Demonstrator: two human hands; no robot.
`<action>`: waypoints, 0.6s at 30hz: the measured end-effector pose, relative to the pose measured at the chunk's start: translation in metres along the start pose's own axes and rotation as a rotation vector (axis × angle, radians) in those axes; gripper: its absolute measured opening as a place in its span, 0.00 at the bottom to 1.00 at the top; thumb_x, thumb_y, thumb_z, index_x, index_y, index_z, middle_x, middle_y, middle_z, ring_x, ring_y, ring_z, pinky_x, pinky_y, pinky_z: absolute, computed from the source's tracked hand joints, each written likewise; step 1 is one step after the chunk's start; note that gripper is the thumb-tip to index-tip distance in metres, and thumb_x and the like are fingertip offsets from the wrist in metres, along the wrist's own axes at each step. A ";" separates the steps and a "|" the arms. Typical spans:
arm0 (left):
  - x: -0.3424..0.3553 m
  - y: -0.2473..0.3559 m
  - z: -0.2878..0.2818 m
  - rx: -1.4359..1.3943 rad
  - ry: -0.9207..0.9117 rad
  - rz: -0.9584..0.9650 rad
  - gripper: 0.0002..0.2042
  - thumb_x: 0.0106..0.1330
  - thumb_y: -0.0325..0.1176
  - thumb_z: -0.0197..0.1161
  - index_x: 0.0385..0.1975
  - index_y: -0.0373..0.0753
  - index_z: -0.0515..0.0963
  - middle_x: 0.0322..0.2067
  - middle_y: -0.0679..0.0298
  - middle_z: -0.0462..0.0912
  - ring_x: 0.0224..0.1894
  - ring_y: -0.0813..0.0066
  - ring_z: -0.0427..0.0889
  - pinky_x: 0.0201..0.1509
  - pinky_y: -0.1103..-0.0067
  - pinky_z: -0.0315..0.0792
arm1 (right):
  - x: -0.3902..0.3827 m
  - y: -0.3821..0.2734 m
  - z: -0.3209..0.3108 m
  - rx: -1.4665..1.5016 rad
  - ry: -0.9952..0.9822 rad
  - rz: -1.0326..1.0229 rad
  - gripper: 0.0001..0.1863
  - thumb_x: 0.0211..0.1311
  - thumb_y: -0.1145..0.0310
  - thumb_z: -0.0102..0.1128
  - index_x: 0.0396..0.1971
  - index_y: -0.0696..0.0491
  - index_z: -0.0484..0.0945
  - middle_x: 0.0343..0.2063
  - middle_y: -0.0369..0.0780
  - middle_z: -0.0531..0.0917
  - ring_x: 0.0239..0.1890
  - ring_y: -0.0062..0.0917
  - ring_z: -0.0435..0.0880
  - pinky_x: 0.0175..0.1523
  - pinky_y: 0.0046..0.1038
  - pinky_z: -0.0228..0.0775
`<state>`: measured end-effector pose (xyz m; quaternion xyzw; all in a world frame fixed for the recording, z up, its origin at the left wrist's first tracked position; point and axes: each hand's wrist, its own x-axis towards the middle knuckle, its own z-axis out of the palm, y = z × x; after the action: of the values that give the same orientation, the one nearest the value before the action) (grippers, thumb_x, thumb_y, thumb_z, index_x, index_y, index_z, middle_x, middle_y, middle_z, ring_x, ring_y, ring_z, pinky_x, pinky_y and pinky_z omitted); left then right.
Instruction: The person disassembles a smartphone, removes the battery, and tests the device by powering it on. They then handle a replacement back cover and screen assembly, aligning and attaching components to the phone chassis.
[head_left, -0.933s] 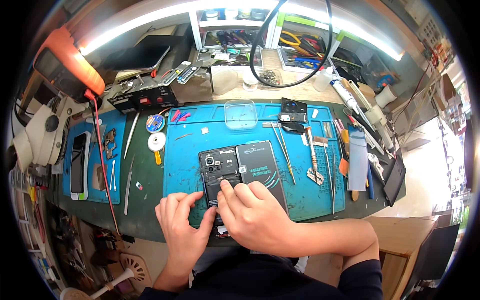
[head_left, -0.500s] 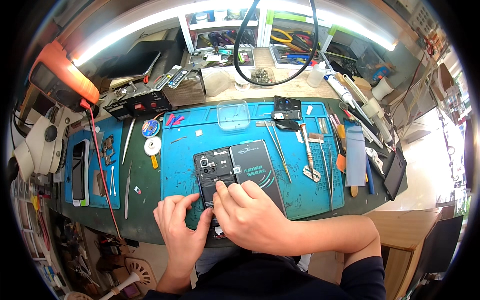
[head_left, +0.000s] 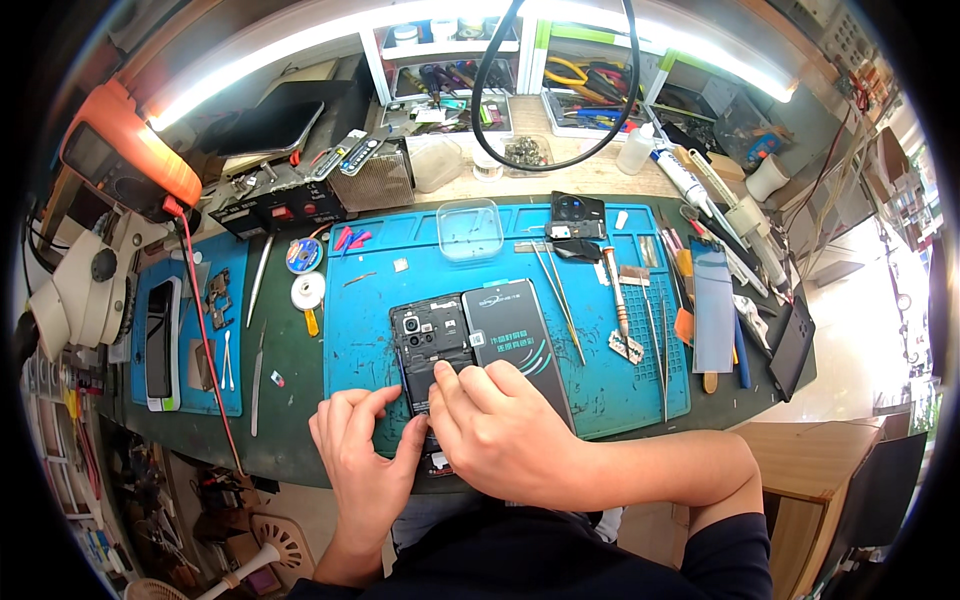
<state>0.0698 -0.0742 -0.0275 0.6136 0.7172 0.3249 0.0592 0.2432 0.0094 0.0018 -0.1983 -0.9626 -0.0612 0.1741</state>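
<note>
An opened smartphone (head_left: 433, 325), its camera block and dark inner parts bare, lies on the blue work mat in front of me. My left hand (head_left: 358, 445) braces its lower left edge, with thumb and forefinger on the side of the body. Over the middle and lower part of the phone, my right hand (head_left: 495, 425) is closed, fingers curled and pressed together. Whatever may be between these fingertips is hidden. Flush against the phone's right side rests a dark screen panel with printed film (head_left: 512, 330), partly covered by my right hand.
Tweezers (head_left: 562, 300), a screwdriver (head_left: 616, 285) and a razor blade (head_left: 626, 347) lie on the right of the mat (head_left: 370, 330). Behind are a clear plastic box (head_left: 470, 230) and a removed black camera cover (head_left: 577, 215). At left, another phone (head_left: 162, 340) sits below an orange multimeter (head_left: 130, 150).
The whole scene shifts very slightly in the picture. Both hands keep nearly the same position on the phone.
</note>
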 end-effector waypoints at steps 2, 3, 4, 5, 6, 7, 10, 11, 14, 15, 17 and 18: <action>0.000 0.000 0.001 -0.002 -0.002 0.001 0.18 0.53 0.32 0.78 0.44 0.40 0.84 0.36 0.65 0.75 0.41 0.67 0.74 0.52 0.69 0.63 | -0.001 0.000 0.000 -0.007 -0.003 0.001 0.23 0.52 0.67 0.61 0.43 0.69 0.84 0.47 0.56 0.86 0.37 0.28 0.77 0.41 0.27 0.67; 0.000 0.000 0.002 -0.005 -0.004 0.003 0.18 0.53 0.32 0.79 0.44 0.40 0.84 0.36 0.65 0.75 0.41 0.67 0.74 0.52 0.69 0.63 | -0.001 0.000 0.000 -0.005 -0.004 0.005 0.23 0.52 0.67 0.61 0.43 0.69 0.84 0.47 0.56 0.86 0.37 0.28 0.77 0.41 0.27 0.67; 0.000 -0.001 0.001 -0.005 -0.003 0.004 0.18 0.52 0.32 0.79 0.44 0.40 0.84 0.36 0.65 0.75 0.41 0.67 0.74 0.52 0.69 0.63 | -0.001 0.000 0.000 -0.001 -0.003 0.007 0.23 0.52 0.67 0.61 0.43 0.69 0.84 0.47 0.56 0.86 0.36 0.28 0.77 0.41 0.27 0.67; 0.000 0.000 0.001 -0.005 -0.002 0.005 0.18 0.52 0.32 0.79 0.44 0.40 0.84 0.36 0.65 0.75 0.41 0.67 0.74 0.52 0.69 0.63 | 0.000 0.000 0.000 0.002 -0.002 0.009 0.23 0.52 0.66 0.61 0.43 0.69 0.84 0.47 0.55 0.86 0.36 0.28 0.77 0.41 0.27 0.67; 0.001 0.000 0.001 -0.005 -0.001 0.006 0.19 0.52 0.32 0.79 0.44 0.40 0.84 0.36 0.65 0.75 0.41 0.67 0.74 0.52 0.69 0.63 | 0.000 0.001 0.000 0.002 0.000 0.008 0.23 0.52 0.67 0.61 0.43 0.69 0.84 0.47 0.55 0.86 0.36 0.28 0.77 0.41 0.27 0.67; 0.001 0.000 0.001 -0.005 -0.001 0.006 0.19 0.52 0.32 0.79 0.44 0.40 0.84 0.36 0.65 0.75 0.41 0.67 0.74 0.52 0.69 0.63 | -0.001 0.000 0.000 0.003 0.001 0.008 0.23 0.52 0.67 0.61 0.43 0.69 0.84 0.47 0.55 0.86 0.36 0.28 0.77 0.41 0.27 0.67; 0.000 0.000 0.001 -0.007 -0.002 0.005 0.19 0.52 0.31 0.79 0.44 0.40 0.83 0.36 0.65 0.75 0.41 0.67 0.74 0.52 0.69 0.63 | -0.001 0.000 0.001 -0.002 0.001 0.010 0.23 0.52 0.66 0.61 0.44 0.69 0.84 0.47 0.55 0.86 0.36 0.28 0.77 0.41 0.27 0.67; 0.000 0.000 0.001 -0.007 -0.001 0.005 0.19 0.52 0.31 0.79 0.44 0.40 0.83 0.36 0.65 0.75 0.41 0.67 0.74 0.52 0.69 0.63 | -0.001 0.000 0.001 -0.005 0.001 0.010 0.23 0.52 0.66 0.61 0.44 0.69 0.84 0.47 0.55 0.86 0.36 0.28 0.77 0.41 0.27 0.67; 0.001 -0.001 0.001 -0.005 -0.002 0.008 0.19 0.52 0.31 0.78 0.44 0.39 0.83 0.36 0.65 0.75 0.41 0.66 0.74 0.52 0.69 0.63 | 0.000 0.001 -0.001 -0.012 0.001 0.004 0.23 0.52 0.67 0.61 0.44 0.69 0.84 0.47 0.55 0.86 0.36 0.28 0.77 0.41 0.27 0.67; 0.000 -0.001 0.001 -0.004 -0.005 0.007 0.19 0.53 0.32 0.78 0.44 0.39 0.83 0.36 0.65 0.75 0.41 0.66 0.73 0.52 0.69 0.63 | 0.000 0.000 0.000 -0.004 0.000 0.005 0.23 0.52 0.67 0.61 0.44 0.69 0.84 0.47 0.55 0.86 0.37 0.28 0.77 0.41 0.27 0.67; 0.000 0.000 0.001 -0.002 -0.006 0.004 0.18 0.53 0.32 0.78 0.44 0.39 0.83 0.36 0.65 0.75 0.41 0.66 0.73 0.52 0.69 0.63 | -0.001 0.000 0.000 0.010 -0.001 0.007 0.23 0.53 0.67 0.61 0.44 0.69 0.84 0.47 0.56 0.86 0.37 0.28 0.77 0.41 0.27 0.67; 0.001 0.000 0.001 -0.004 -0.006 0.003 0.18 0.53 0.32 0.78 0.44 0.39 0.83 0.36 0.65 0.75 0.41 0.66 0.73 0.52 0.69 0.63 | 0.000 0.001 0.000 0.004 -0.001 0.005 0.23 0.53 0.67 0.61 0.44 0.69 0.84 0.47 0.56 0.86 0.37 0.28 0.77 0.41 0.27 0.67</action>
<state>0.0698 -0.0735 -0.0279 0.6156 0.7155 0.3245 0.0619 0.2438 0.0098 0.0017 -0.2005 -0.9623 -0.0588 0.1739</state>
